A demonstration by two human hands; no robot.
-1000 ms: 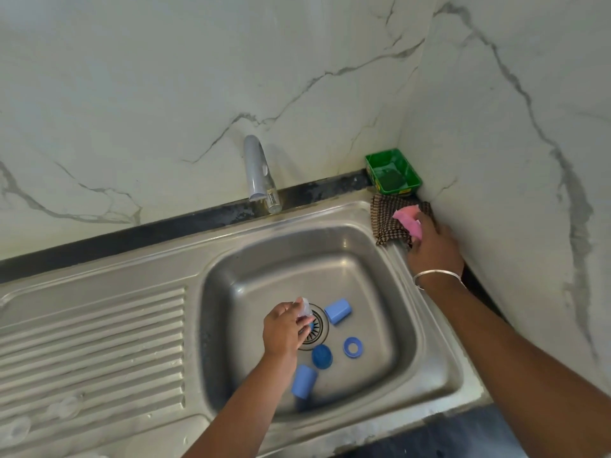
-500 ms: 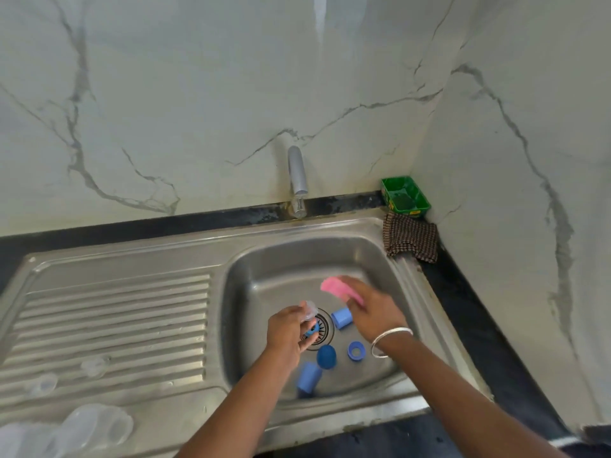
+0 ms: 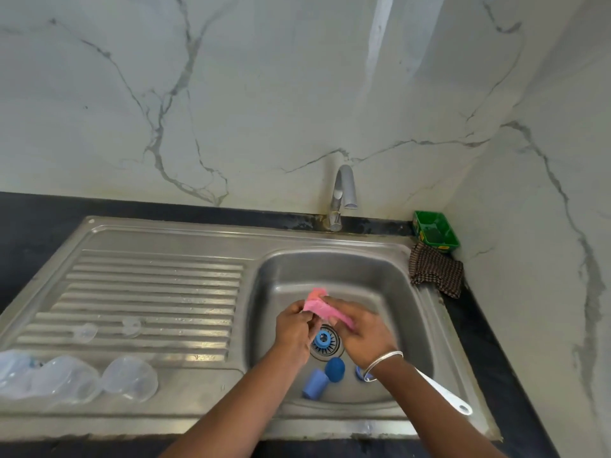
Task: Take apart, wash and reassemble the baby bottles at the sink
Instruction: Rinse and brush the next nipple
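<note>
Head view
Left hand [image 3: 294, 328]: over the sink basin, fingers curled; they meet the near-left end of the pink sponge, and anything else inside the grip is hidden.
Right hand [image 3: 360, 335]: fingers clenched on the sponge [image 3: 325, 307], a bangle [image 3: 383, 360] on the wrist.
Sponge: long axis runs from far-left to near-right, the far end poking up past both hands.
Sink [image 3: 410, 312]: steel basin with a drain [image 3: 327, 342] in the middle; a blue ring [image 3: 321, 338] lies on the drain, just under the hands.
Blue parts: 1 cap [image 3: 314, 383] lies on its side, long axis pointing from near-left to far-right; 1 round lid [image 3: 334, 369] just beside it; a 3rd piece [image 3: 360, 372] is mostly hidden by the right wrist.
Drainboard [image 3: 155, 285]: 2 clear teats [image 3: 132, 326] on the ribs; clear bottles [image 3: 130, 376] lie on their sides at the near-left edge.
Brush handle [image 3: 446, 393]: white, on the near-right rim.
Corner: checked cloth [image 3: 436, 272], green tray [image 3: 435, 231], tap [image 3: 342, 196].
</note>
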